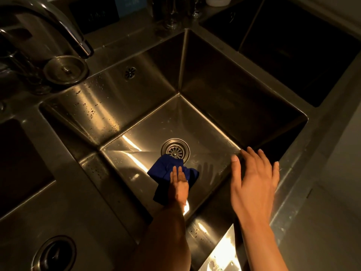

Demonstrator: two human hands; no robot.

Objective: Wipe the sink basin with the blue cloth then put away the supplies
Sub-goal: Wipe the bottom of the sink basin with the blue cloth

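Deep steel sink (224, 75) fills the frame center, seen from above, dim warm light w/ bright glare streaks on the floor of the basin. Drain (175, 150) sits on the basin floor, center of frame, a bit below mid-height.

Blue cloth (163, 169) lies crumpled on the basin floor just below-left of the drain, its upper edge overlapping the drain's rim. Left hand (178, 184) is flat on top of the cloth, fingers straight & pointing toward the drain, pressing it down; no curl round the fabric visible. Forearm runs down to the bottom edge of the frame.

Right hand (254, 180) is at lower right, fingers spread & straight, holding nothing. It sits over the near right edge of the sink; fingertips are at the rim/wall line, can't tell if they touch the metal or hover just above it.

Left basin wall has water drops & specks, plus a small round overflow grille (130, 72) near its top, upper-center-left. Faucet (74, 34) arcs in from the upper left, spout end above the sink's upper-left corner. Round metal strainer/plug (65, 70) rests on the table (64, 202) just under the spout. Another round fitting (54, 255) is at the bottom left. Dark recessed areas flank the sink at the left edge & upper right. Clear glass items (170, 14) stand at the top center, too dark to make out further. Bright reflection on the table's near edge, bottom center-right.
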